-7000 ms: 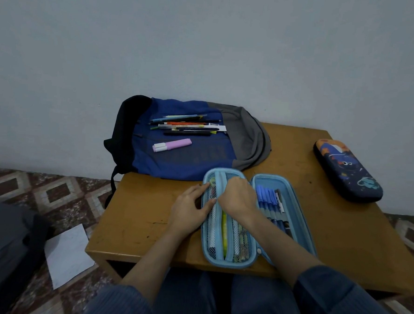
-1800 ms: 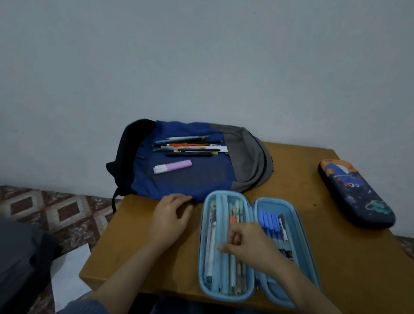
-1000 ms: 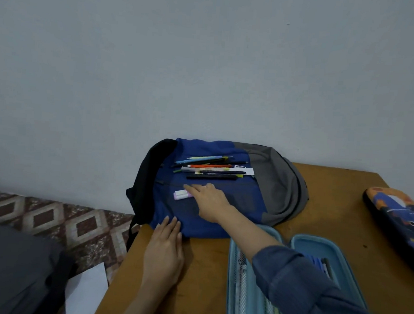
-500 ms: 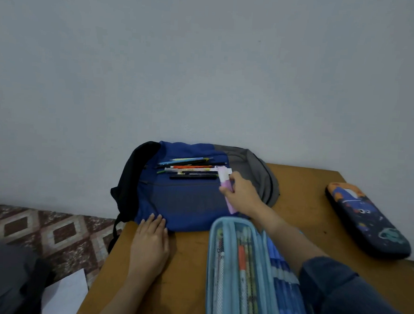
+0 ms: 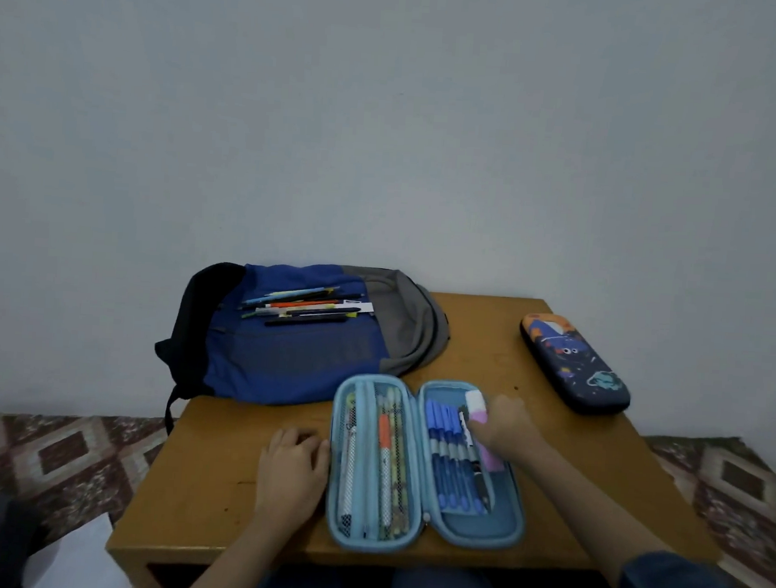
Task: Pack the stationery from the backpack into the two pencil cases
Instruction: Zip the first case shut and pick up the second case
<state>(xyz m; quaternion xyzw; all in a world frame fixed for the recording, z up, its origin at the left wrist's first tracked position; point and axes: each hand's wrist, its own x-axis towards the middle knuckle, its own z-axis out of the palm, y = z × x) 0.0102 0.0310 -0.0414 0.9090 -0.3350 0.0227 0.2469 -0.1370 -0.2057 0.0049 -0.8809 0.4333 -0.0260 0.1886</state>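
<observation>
A light-blue hard-shell pencil case (image 5: pixel 476 533) with a zip around its rounded rim lies opened flat at the near edge of the brown wooden table (image 5: pixel 212 465). Its left half has a mesh pocket (image 5: pixel 400 467) holding several pens upright in a row, among them a white one and one with an orange band. Its right half carries a rank of blue-capped pens (image 5: pixel 446 456) tucked under elastic loops. Along the right side of that half, just beside the blue pens, is the pink highlighter (image 5: pixel 477 406) with a white cap, cap pointing to the far rim. The right hand (image 5: pixel 505 430) pinches its barrel between thumb and curled fingers; whether it already rests on the case floor cannot be told. The left hand (image 5: pixel 291 467) lies knuckles-up on the table with fingers loosely bent, holding nothing, its fingertips at the case's left rim. Behind, a soft blue-and-grey fabric backpack (image 5: pixel 291 360) with a black back panel lies flat against the wall, and a bundle of loose pens and pencils (image 5: pixel 305 309) sits on top of it. At the table's far right, well apart, a navy hard-shell pencil case (image 5: pixel 575 364) printed with cartoon space figures lies closed.
</observation>
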